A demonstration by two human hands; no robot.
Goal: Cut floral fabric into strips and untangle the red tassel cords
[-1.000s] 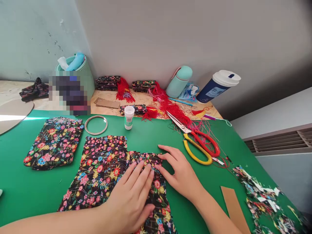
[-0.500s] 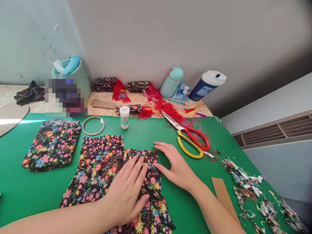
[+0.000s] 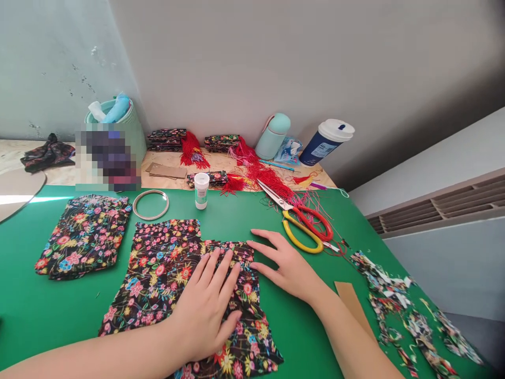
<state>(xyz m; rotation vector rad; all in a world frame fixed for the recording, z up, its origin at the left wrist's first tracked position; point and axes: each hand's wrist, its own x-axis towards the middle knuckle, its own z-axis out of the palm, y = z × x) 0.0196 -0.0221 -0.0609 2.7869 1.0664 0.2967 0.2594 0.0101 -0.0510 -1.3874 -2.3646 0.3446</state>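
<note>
A piece of black floral cloth (image 3: 158, 273) with a notch at its top right lies spread on the green mat. My left hand (image 3: 207, 305) rests flat on the cloth, its fingers apart. At the cloth's upper right edge is my right hand (image 3: 286, 266), fingers spread, with fingertips at the edge and nothing held. A white glue stick (image 3: 201, 191) stands beyond the cloth, beside a clear ring-shaped roll (image 3: 150, 205). To the left lies a folded stack of the same cloth (image 3: 84, 237).
Scissors (image 3: 300, 221) with red and yellow handles lie open beyond my right hand, near red tassels (image 3: 272, 179). A bottle (image 3: 273, 137), a lidded cup (image 3: 327, 141) and a basket (image 3: 136, 126) stand behind. Cardboard (image 3: 355, 310) and cloth scraps (image 3: 382, 284) lie right.
My right hand's fingers have spread a little more at the cloth's edge. My left hand stays flat on the cloth. The view has shifted slightly.
</note>
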